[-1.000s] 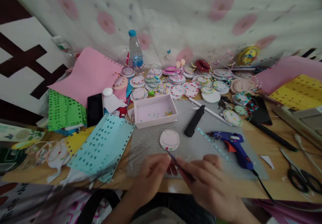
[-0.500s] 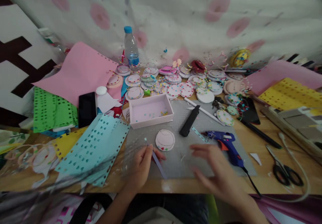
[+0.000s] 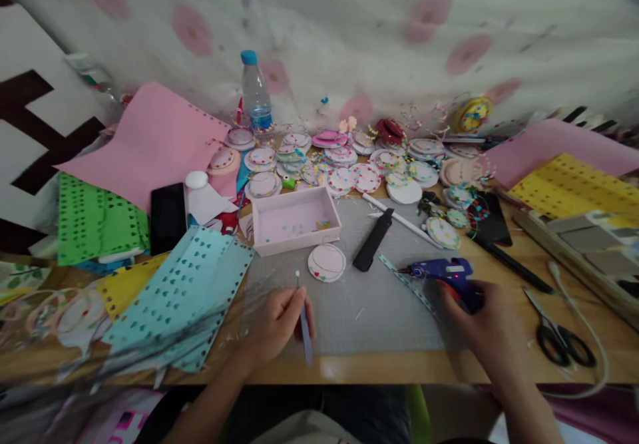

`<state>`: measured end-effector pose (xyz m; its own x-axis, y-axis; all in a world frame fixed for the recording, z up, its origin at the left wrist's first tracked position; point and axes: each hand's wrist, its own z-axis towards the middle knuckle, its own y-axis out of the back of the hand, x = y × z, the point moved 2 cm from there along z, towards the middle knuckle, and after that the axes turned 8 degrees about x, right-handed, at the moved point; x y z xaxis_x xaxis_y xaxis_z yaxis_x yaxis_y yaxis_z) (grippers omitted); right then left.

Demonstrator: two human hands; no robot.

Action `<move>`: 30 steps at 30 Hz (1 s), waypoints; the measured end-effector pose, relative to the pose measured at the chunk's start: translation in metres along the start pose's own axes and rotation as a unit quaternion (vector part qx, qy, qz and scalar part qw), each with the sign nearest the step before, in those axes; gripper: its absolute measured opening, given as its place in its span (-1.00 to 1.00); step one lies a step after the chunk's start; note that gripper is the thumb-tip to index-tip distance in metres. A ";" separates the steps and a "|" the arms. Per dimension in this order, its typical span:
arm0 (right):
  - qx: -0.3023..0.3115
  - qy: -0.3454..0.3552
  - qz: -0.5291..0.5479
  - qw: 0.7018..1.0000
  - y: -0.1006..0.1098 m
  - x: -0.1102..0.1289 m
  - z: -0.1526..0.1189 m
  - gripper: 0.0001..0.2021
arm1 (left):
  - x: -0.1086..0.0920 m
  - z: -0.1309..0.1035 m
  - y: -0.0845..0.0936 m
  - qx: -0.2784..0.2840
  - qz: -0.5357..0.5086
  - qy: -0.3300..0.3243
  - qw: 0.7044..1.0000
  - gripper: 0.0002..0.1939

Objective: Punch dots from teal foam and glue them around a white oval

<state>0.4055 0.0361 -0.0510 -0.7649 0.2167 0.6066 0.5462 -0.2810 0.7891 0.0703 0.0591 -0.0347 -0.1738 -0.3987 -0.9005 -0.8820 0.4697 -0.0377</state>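
My left hand (image 3: pixel 279 321) pinches slim lilac tweezers (image 3: pixel 306 337); a tiny pale-blue piece (image 3: pixel 297 273) shows at their tip. My right hand (image 3: pixel 482 324) is wrapped around the handle of a blue glue gun (image 3: pixel 444 269), which lies on its side with its nozzle to the left; the fingers partly cover its grip. Between the hands, on the grey cutting mat (image 3: pixel 344 317), sits a small white paper hat (image 3: pixel 327 262) with coloured hearts on its lower rim. A teal punched strip (image 3: pixel 407 284) lies near the nozzle.
Behind the hat stands a pale pink box (image 3: pixel 297 247) holding tiny pieces. A black utility knife (image 3: pixel 373 241) and scissors (image 3: pixel 556 337) lie on the table. Several decorated paper hats line the back beside a water bottle (image 3: pixel 257 94). Blue punched sheets (image 3: pixel 180 291) lie left.
My right hand has moved right, from above the mat onto the glue gun, and closed on its handle. My left hand still holds the tweezers, now turned more upright.
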 end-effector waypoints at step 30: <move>0.037 0.115 0.131 0.984 -0.080 0.061 -0.051 -0.60 | 0.009 -0.001 -0.012 0.124 0.152 -0.006 0.981 -0.56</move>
<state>0.2980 0.0242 -0.0816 -0.6463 -0.0742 0.7594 0.7523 -0.2283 0.6180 0.0789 0.0493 -0.0419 -0.4053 -0.2021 -0.8916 -0.6563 0.7432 0.1299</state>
